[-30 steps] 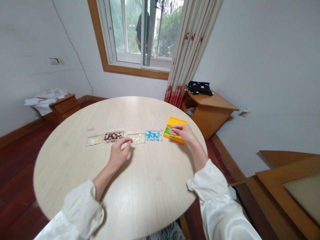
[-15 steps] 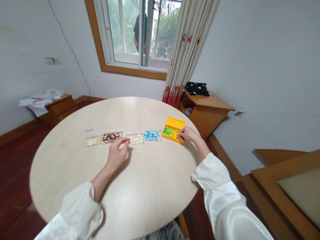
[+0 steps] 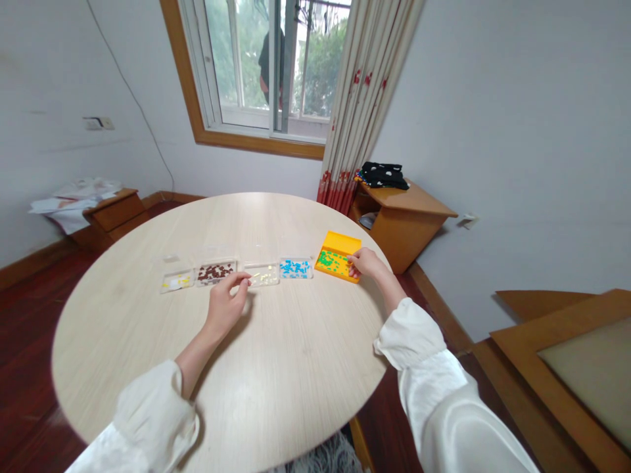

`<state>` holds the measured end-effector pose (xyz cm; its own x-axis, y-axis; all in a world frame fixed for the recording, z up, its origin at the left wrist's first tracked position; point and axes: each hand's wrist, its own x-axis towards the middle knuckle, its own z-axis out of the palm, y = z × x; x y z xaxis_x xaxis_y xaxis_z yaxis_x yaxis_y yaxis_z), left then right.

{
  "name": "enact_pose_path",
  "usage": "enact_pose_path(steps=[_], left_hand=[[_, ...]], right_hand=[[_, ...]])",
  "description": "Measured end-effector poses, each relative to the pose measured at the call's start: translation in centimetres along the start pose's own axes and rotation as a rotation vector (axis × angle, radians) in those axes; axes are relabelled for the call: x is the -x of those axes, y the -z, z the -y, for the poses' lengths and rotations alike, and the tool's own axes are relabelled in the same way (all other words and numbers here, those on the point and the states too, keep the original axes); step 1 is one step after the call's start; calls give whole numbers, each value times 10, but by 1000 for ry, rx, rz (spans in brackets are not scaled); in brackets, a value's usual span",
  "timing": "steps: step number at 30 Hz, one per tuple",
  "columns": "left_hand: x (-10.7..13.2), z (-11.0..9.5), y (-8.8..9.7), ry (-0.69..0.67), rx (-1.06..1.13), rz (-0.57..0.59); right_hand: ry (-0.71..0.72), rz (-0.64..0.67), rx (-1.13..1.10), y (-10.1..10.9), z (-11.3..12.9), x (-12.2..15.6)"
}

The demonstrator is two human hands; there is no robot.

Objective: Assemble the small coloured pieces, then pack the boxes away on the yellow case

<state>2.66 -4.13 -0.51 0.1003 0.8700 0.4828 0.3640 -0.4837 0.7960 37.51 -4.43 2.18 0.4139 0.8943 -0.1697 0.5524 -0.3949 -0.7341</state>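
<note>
My left hand [image 3: 228,303] hovers at the left end of a clear box of pale yellow pieces [image 3: 262,274]. Its thumb and fingertips are pinched together; anything between them is too small to make out. Over at the right, my right hand [image 3: 369,264] has its fingers closed at the right side of an open yellow box [image 3: 344,240]. Small green pieces [image 3: 329,261] lie inside that box. Whatever the right fingertips pinch cannot be made out. Between the two hands stands a clear box of blue pieces [image 3: 296,268].
Left of my left hand are a clear box of brown pieces [image 3: 215,272] and one with yellow pieces [image 3: 177,281]. Clear lids [image 3: 170,258] lie behind them on the round table [image 3: 276,368]. A wooden cabinet [image 3: 409,217] stands beyond the table's right edge.
The whole view has shifted slightly, so everything appears a little further left. Both hands stay at the same boxes, with their fingers pinched as before.
</note>
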Motion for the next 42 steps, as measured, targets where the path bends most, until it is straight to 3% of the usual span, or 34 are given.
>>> enact_pose_path(steps=[6,17,22,28,34,37,42], left_hand=[[0,1,0,4,-29,-8],[-4,3,5,36,-26,-67],[-9,8,12,68,12,-156],[-12,16,37,124,-34,-353],[2,33,80,163,-218,-482],[2,47,102,162,-295,-420],[-28,60,135,-51,-527,-38]], right_hand=[[46,-28,15,5,2,-5],[113,-139,301,12,10,4],[254,-221,304,3,22,12],[486,-241,298,-22,33,30],[665,-193,234,-44,21,44],[761,-159,204,-58,21,50],[908,-109,115,-85,30,67]])
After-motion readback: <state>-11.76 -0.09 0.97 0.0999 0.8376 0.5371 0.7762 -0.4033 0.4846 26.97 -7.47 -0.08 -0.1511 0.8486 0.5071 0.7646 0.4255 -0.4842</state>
